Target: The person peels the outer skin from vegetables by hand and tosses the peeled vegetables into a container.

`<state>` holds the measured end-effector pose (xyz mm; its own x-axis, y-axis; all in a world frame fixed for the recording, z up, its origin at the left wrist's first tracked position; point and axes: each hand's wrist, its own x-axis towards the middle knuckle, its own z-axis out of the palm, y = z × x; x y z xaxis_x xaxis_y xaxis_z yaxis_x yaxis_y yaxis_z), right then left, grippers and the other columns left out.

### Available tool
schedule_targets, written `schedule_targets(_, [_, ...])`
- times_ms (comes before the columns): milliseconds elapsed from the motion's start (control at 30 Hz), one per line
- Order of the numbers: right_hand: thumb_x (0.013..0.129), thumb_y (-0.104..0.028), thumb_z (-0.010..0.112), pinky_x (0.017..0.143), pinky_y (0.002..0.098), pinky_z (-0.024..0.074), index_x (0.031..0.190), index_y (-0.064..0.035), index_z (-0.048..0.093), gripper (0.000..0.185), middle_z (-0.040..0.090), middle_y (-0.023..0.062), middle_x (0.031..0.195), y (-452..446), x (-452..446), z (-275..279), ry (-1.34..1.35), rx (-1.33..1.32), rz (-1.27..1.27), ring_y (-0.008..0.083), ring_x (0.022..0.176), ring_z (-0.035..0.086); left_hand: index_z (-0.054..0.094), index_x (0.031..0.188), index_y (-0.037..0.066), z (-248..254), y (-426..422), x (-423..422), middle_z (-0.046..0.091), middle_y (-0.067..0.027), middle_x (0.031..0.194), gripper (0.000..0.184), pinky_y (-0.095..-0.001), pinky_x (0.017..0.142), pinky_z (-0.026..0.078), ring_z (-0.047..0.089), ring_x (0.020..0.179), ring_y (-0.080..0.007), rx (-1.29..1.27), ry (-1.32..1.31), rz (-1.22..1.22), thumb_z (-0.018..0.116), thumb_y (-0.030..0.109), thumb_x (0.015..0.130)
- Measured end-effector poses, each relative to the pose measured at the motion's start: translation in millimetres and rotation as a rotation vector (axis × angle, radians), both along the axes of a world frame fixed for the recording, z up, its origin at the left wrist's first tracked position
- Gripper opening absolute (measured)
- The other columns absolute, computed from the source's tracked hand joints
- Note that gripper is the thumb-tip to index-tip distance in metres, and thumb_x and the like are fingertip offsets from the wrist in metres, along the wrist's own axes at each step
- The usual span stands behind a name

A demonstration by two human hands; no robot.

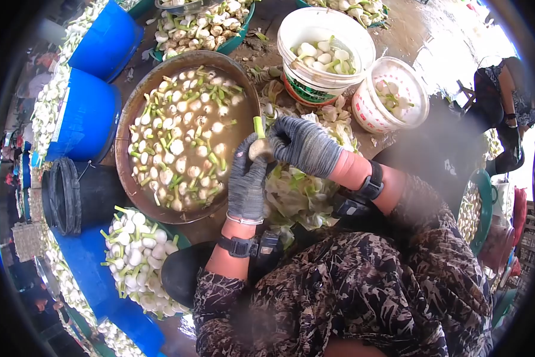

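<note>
My left hand (246, 187), in a grey knit glove, grips a garlic bulb (260, 149) with a short green stem (258, 126) pointing up. The bulb's skin looks brownish. Beside it, my right hand (306, 146) in a matching glove is closed, its fingertips curled close to the bulb. Whatever those fingers hold, if anything, is hidden. To the left of both hands is a wide brown basin (124, 172) of murky water with many trimmed garlic bulbs (178, 146) floating in it. Loose peelings (300, 199) are heaped beneath my hands.
Beyond my hands stand a white bucket (285, 56) and a smaller white pail (363, 107), both holding bulbs. Blue tubs (83, 116) and a black bucket (95, 193) line the left. Peeled bulbs (139, 256) are piled near my left knee. A person (505, 107) sits at right.
</note>
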<state>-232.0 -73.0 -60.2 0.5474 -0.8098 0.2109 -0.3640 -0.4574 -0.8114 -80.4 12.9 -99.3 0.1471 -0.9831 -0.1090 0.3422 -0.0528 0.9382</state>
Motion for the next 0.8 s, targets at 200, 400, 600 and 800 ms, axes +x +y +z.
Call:
schedule_targets(200, [0.089, -0.008, 0.059, 0.064, 0.0331, 0.0468, 0.09, -0.0001, 0.061, 0.008, 0.057, 0.0103, 0.071, -25.2, -18.9, -4.5, 0.043, -0.036, -0.21, 0.0169, 0.064, 0.049, 0.045, 0.133, 0.008, 8.2, 3.0, 3.7, 0.051, -0.0106, 0.125, 0.042, -0.0394, 0.09, 0.055, 0.055, 0.111, -0.0235, 0.043, 0.077, 0.052, 0.06, 0.017, 0.094])
schedule_targets(400, [0.081, -0.013, 0.067, 0.066, 0.0416, 0.0505, 0.091, -0.0073, 0.063, 0.013, 0.062, 0.0126, 0.081, 11.9, -10.9, 22.3, -0.053, -0.213, -0.047, 0.0322, 0.073, 0.062, 0.048, 0.13, 0.006, 11.6, 4.3, 3.8, 0.052, -0.0084, 0.123, 0.04, -0.0343, 0.09, 0.053, 0.054, 0.108, -0.018, 0.066, -0.214, 0.063, 0.061, 0.019, 0.095])
schedule_targets(600, [0.078, -0.015, 0.065, 0.064, 0.043, 0.0502, 0.088, -0.008, 0.061, 0.013, 0.063, 0.0141, 0.076, 10.0, -11.0, 19.1, 0.158, -0.219, -0.06, 0.0343, 0.072, 0.062, 0.051, 0.126, 0.003, 8.3, 3.4, -0.8, 0.057, -0.0065, 0.115, 0.041, -0.0306, 0.091, 0.049, 0.056, 0.103, -0.016, 0.06, -0.35, 0.038, 0.064, 0.023, 0.093])
schedule_targets(800, [0.082, -0.017, 0.061, 0.065, 0.0456, 0.0514, 0.085, -0.0067, 0.064, 0.011, 0.064, 0.0169, 0.074, -45.4, -37.8, -12.1, 0.246, -0.298, -0.381, 0.0377, 0.071, 0.063, 0.045, 0.135, 0.008, 20.6, 11.1, -3.3, 0.056, -0.0102, 0.119, 0.055, -0.0353, 0.092, 0.051, 0.057, 0.106, -0.0223, -0.021, 0.146, -0.096, 0.067, 0.031, 0.09])
